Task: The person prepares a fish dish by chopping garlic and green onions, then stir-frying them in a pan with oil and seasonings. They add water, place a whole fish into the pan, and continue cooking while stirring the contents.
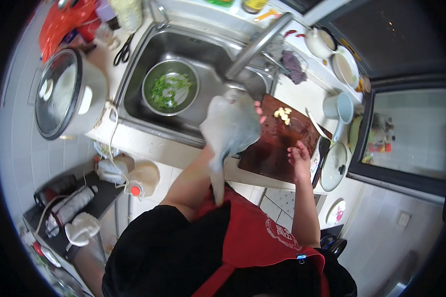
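Note:
A pale, flat fish like a ray or skate (230,122), its tail hanging toward my apron, rests on my left hand (260,112) between the sink and the cutting board. Only some fingertips of that hand show past the fish's right edge; the palm is hidden beneath. Over the right part of the dark wooden cutting board (267,156) is my right hand (299,156), empty, with its fingers loosely curled and apart. Several peeled garlic cloves (282,115) lie on the board's upper part. A metal bowl (171,88) with chopped greens (165,89) sits in the sink.
The steel sink (133,100) has a faucet (260,44) reaching over it. Black scissors (123,52) and a large lidded cooker (93,85) stand left of it. Right of the board are a cleaver-like knife (321,156), a glass lid (333,167) and a light-blue dipper (334,105).

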{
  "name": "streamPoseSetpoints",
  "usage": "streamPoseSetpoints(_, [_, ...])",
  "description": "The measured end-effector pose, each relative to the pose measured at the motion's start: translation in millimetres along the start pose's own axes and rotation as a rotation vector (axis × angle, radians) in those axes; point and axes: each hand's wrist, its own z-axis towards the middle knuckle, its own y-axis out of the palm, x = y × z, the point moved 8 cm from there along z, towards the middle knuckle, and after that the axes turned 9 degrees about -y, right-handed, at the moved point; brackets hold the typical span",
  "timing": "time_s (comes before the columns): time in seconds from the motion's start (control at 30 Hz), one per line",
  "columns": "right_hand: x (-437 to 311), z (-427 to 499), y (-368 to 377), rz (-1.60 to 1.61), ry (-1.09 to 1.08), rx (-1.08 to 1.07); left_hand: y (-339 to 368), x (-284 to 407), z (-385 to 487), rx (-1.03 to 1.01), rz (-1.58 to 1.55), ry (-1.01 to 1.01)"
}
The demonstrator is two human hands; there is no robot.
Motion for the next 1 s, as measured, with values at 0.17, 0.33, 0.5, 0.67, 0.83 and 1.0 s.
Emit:
streamPoseSetpoints(0.17, [13.9, -28.4, -20.0, 0.072, -0.04, 0.023, -96.0, 12.9, 5.3, 0.032, -0.048, -0.061])
streamPoseSetpoints(0.33, [48.3, -76.3, -60.4, 0.09, -0.006, 0.075, -42.8, 3.8, -17.9, 0.072, 0.225, 0.023])
streamPoseSetpoints(0.5, [34.1, -148.6, -83.7, 0.129, -0.072, -0.126, -15.6, -56.8, -20.6, -0.211, 0.288, -0.037])
streamPoseSetpoints(0.67, [27.3, -239.3, -119.1, 0.268, -0.131, -0.3, 40.2, -267.0, -35.3, -0.345, 0.595, -0.187])
streamPoseSetpoints(0.83, [67.4, -340.0, -227.1, 0.229, -0.162, -0.085, 25.9, -483.5, -79.3, -0.388, 0.685, -0.332])
streamPoseSetpoints(1.0, [98.7, -460.8, -369.4, 0.04, 0.013, 0.424, 7.0, -656.7, -132.7, -0.475, 0.854, -0.489])
